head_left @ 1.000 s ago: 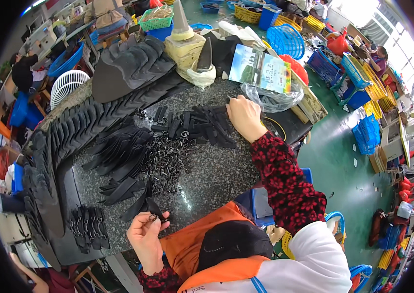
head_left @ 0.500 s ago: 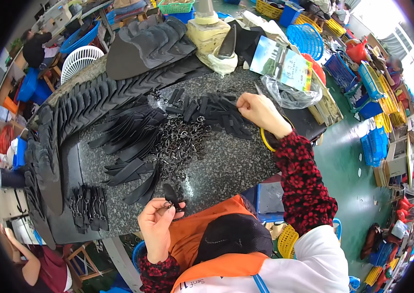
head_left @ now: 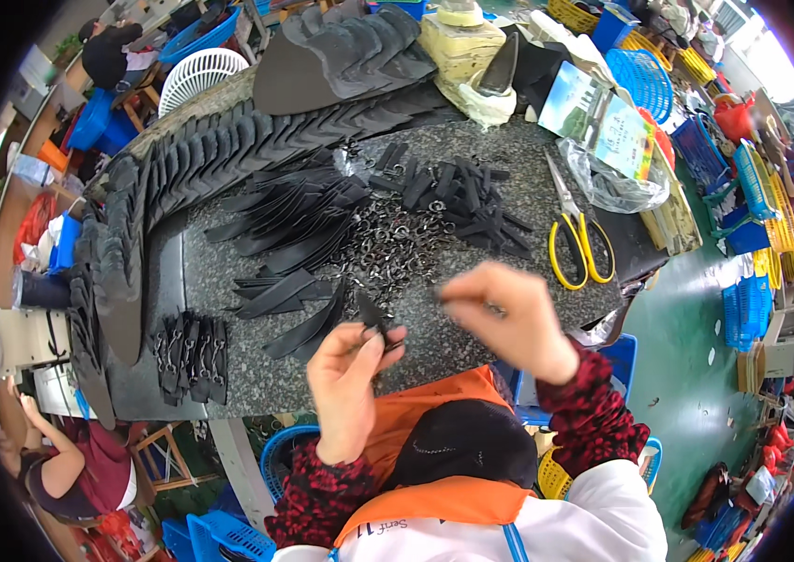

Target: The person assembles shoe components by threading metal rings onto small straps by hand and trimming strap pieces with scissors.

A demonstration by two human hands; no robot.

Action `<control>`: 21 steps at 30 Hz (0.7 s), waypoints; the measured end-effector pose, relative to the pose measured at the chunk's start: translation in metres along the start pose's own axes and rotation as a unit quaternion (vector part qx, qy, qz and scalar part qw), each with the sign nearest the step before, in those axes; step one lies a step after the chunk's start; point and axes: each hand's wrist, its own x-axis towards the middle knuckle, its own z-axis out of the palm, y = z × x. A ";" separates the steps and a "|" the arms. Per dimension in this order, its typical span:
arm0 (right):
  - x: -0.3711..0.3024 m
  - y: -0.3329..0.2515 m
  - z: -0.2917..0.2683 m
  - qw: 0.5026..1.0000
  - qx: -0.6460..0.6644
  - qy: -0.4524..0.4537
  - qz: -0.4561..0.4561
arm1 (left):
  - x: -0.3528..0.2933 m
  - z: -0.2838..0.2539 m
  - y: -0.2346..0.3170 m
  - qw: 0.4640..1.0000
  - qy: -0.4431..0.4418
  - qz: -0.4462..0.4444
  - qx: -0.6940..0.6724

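My left hand [head_left: 345, 379] is closed at the front edge of the stone tabletop, pinching a black strip [head_left: 371, 311] whose pointed end sticks up. A dark metal piece seems to sit by the fingertips, partly hidden. To its right, my right hand [head_left: 519, 314] hovers over the table, blurred, its fingers drawn together; what they hold is hard to make out. Beyond both hands lies a heap of small metal clasps [head_left: 392, 244]. Short black strips [head_left: 472, 201] are scattered behind it, and long black strips [head_left: 294, 211] are piled to its left.
Yellow-handled scissors [head_left: 573, 248] rest at the right. Strips fitted with clasps [head_left: 192, 356] lie in a row at the left front. Overlapping black curved pieces [head_left: 219, 155] line the far and left edges. A plastic bag [head_left: 617, 183] and a colourful printed sheet [head_left: 598, 117] sit far right.
My right hand has come back from the short strips toward my left hand, uncovering the scissors. My left hand still pinches the black strip. The whole view has shifted.
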 end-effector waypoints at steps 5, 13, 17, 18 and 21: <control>-0.005 -0.001 0.049 0.988 -0.034 0.046 -0.146 | 0.006 0.013 -0.008 0.997 -0.022 0.023 -0.071; 0.000 0.001 0.046 0.968 -0.122 0.046 -0.212 | 0.007 0.001 -0.008 0.998 -0.038 0.022 -0.046; 0.000 -0.001 0.040 0.956 -0.171 0.032 -0.235 | 0.011 0.002 0.000 0.999 -0.029 0.020 0.012; 0.000 -0.002 0.040 0.956 -0.178 0.010 -0.233 | 0.010 -0.003 0.000 0.998 -0.026 0.034 0.040; 0.000 -0.007 0.037 0.956 -0.178 -0.031 -0.229 | 0.010 -0.004 0.001 0.994 -0.005 0.063 0.089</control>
